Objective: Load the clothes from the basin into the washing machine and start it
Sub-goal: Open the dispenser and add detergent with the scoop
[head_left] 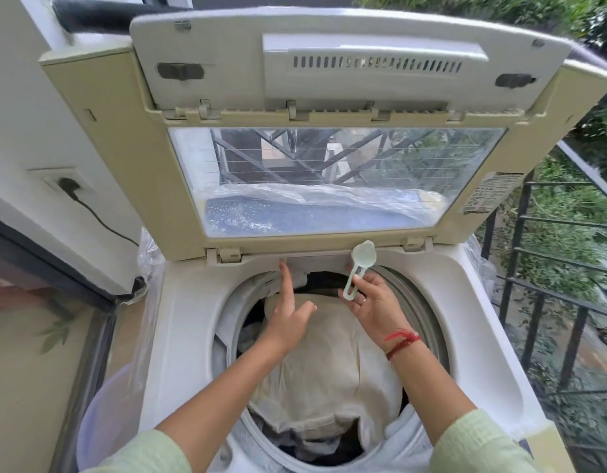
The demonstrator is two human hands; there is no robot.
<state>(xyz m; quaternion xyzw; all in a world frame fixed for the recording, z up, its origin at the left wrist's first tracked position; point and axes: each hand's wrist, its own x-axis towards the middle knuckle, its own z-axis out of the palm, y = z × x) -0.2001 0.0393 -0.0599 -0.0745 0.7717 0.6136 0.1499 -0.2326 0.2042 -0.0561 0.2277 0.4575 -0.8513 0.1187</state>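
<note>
Clothes [322,363] sit heaped in washing machine [179,319] drum, soft, likely light, best gathered by folds; right hand [370,302] pinches detergent scoop [362,259] by handle, left hand [290,315] fingers [285,281] spread, index touching detergent drawer [315,259] at rear rim

We see the washing machine [179,336]: white top-loader w/ a beige lid [152,186] swung up & folded back, clear window in its lower panel. Drum [421,302] opening is round, grey-rimmed. Clothes [322,363] fill it nearly to the rim. A big crumpled cream piece lies on top, w/ white & dark bits showing round its edges, esp. at back & front.
</note>
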